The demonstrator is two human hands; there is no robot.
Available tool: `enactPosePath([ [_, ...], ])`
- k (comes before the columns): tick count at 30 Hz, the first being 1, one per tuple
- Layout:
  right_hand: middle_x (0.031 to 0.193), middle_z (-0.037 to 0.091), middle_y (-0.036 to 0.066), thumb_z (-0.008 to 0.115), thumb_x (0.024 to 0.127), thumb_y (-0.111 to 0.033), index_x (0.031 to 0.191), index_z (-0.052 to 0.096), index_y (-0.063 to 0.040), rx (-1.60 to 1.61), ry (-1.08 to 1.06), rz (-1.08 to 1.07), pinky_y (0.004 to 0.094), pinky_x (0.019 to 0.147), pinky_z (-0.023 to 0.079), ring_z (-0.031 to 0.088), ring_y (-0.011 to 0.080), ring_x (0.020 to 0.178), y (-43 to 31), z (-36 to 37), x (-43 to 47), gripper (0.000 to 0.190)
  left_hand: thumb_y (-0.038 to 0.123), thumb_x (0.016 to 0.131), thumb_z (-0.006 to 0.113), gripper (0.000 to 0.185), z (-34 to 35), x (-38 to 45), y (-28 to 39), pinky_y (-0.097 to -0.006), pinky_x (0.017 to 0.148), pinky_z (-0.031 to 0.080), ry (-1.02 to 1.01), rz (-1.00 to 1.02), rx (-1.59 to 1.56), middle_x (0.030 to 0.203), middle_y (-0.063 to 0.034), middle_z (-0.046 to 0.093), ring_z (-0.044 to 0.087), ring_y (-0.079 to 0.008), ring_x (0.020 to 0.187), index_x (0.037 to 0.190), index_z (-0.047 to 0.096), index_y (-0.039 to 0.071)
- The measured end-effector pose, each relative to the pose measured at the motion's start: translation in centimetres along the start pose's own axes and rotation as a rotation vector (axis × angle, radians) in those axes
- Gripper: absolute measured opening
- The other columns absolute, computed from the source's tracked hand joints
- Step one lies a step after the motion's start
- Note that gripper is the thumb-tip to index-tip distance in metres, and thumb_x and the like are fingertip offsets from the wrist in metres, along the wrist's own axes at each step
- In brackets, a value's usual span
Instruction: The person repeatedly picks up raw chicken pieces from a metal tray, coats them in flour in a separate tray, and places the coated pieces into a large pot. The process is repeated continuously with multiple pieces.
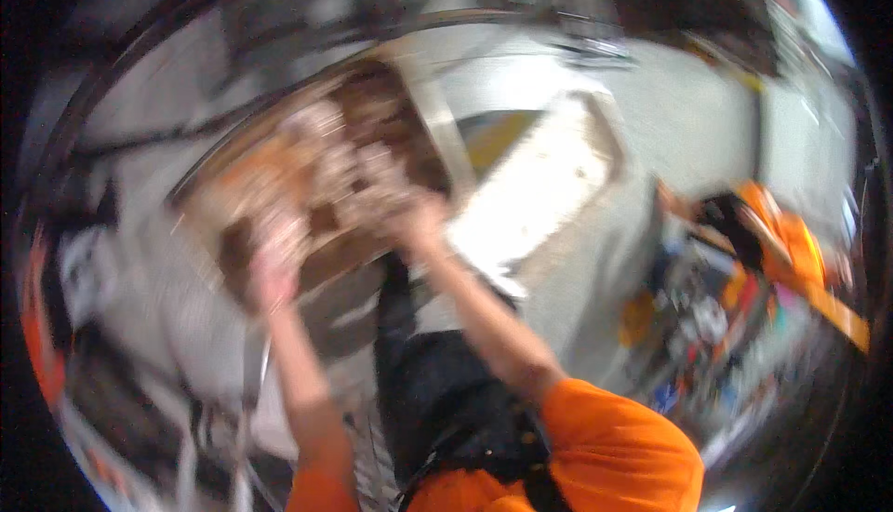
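Both my arms reach down into an open brown box, perhaps wooden, with a pale right rim point(439, 128). Motion blur smears everything inside it. My left hand point(279, 254) is over the box's near left part, close to an orange-brown patch point(261, 167). Toward the middle of the near side, my right hand point(418, 219) touches or overlaps some pale, lumpy items point(373, 177). Whether either hand grips anything is hidden by the blur. Dark gaps show between the pieces in the box.
Right of the box lies a bright white tray-like piece point(537, 191), tilted in view. A person in orange point(788, 240) is at the right, beside a pile of mixed coloured objects point(704, 317). Grey floor point(684, 107) stretches behind. My dark-trousered leg point(398, 296) is near the box.
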State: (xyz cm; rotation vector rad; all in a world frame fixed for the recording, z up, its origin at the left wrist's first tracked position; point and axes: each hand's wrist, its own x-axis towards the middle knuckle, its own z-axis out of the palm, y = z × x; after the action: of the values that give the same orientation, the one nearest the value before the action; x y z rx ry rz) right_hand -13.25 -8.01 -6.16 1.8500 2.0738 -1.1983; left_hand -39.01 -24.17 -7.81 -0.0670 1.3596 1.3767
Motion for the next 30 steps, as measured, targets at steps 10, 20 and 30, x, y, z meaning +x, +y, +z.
enactPosePath([
  [10,0.078,0.07,0.017,0.069,0.074,-0.003,0.092,0.067,0.004,0.834,0.131,0.207,0.0369,0.069,0.052,0.068,0.0184,0.076,-8.2,-4.1,-4.8,0.018,0.01,0.094,0.053,0.061,3.2,-2.2,1.2,-0.0398,0.109,0.039,0.213,-0.023,-0.243,0.139,-0.008,0.052,0.051,-0.0231,0.125,0.152,0.034,0.014],
  [20,0.086,0.064,0.003,0.07,0.083,-0.005,0.099,0.063,-0.004,1.489,-0.123,0.407,0.0293,0.064,0.05,0.058,0.0137,0.075,-0.7,-12.5,-9.8,0.017,0.019,0.104,0.037,0.046,2.4,-9.6,3.2,-0.0454,0.121,0.028,-0.452,0.21,-0.493,0.153,-0.0196,0.039,0.041,-0.0316,0.14,0.143,0.042,-0.005],
  [30,0.109,0.063,0.014,0.062,0.088,0.004,0.118,0.056,0.007,1.747,0.389,0.311,0.0338,0.083,0.055,0.064,0.0222,0.097,21.6,-28.4,-12.6,0.031,0.018,0.093,0.054,0.047,31.7,-13.4,-0.5,-0.0453,0.091,0.053,-0.142,-0.188,-0.491,0.124,-0.018,0.061,0.063,-0.0327,0.109,0.137,0.048,0.003],
])
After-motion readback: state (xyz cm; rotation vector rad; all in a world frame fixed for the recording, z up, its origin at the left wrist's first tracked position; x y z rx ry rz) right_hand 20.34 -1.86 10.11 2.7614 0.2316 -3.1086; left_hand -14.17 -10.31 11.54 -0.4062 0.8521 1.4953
